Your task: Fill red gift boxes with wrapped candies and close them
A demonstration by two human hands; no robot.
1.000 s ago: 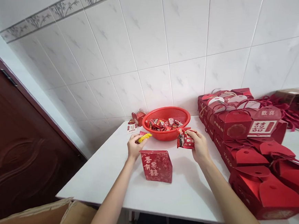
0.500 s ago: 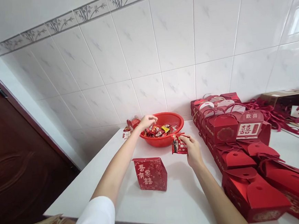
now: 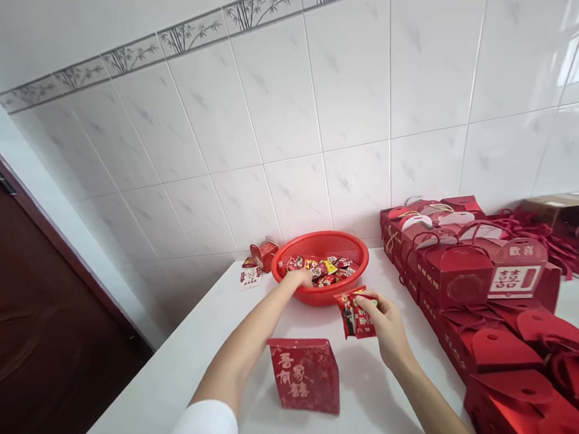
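Observation:
My left hand (image 3: 300, 279) reaches over the near left rim into a red plastic basket (image 3: 326, 297) and touches the wrapped candies (image 3: 331, 267) there. Its fingertips are hidden among them. In front of the basket, my right hand (image 3: 385, 320) is closed on a red candy packet (image 3: 357, 315) with printed characters, pinched by its upper right side between thumb and fingers. A red paper gift box (image 3: 306, 376) with pale lettering stands upright on the white table (image 3: 215, 356) below both hands.
Rows of red gift boxes (image 3: 455, 277), some with ribbons, line the right side of the table. Behind the basket's left side lie a small red box (image 3: 264, 254) and a printed card (image 3: 249, 278). Dark red ribbons (image 3: 526, 228) pile up farther right, beside a cardboard box (image 3: 564, 205). A tiled wall backs the table.
My left hand has dropped from above the basket down into the candies. My right hand still holds the packet. The whole view has shifted, so things appear lower.

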